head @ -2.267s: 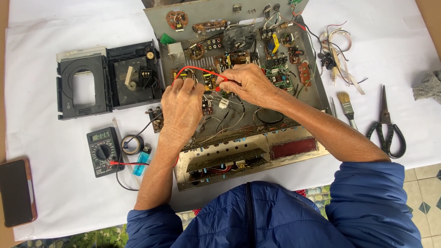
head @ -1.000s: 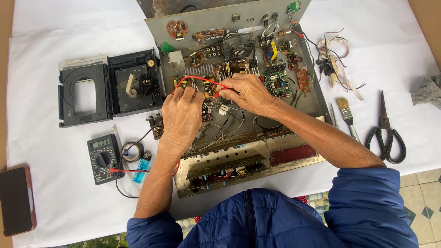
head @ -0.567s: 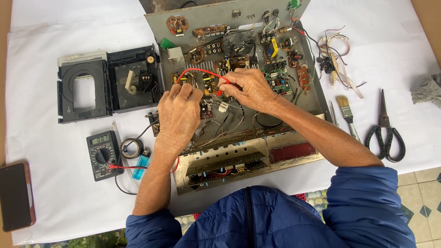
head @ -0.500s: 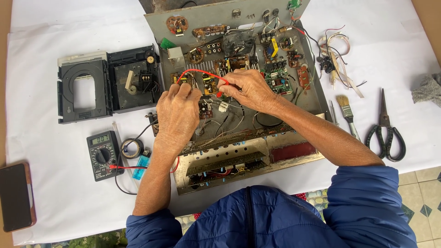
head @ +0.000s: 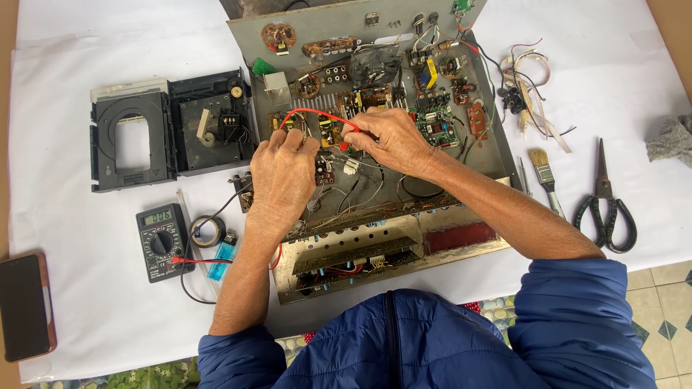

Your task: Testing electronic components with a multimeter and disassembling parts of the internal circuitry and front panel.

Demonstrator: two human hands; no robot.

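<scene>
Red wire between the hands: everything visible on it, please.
The red wire is a thin, insulated lead arching in a loop above the circuit boards of the open metal chassis. One end runs down under the left hand; the other runs to the fingertips of the right hand, which pinch it. It looks flexible and intact. Its tips are hidden by the fingers.

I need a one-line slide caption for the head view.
Both hands, left and right, hold a red wire over an open chassis, multimeter beside it.
</scene>
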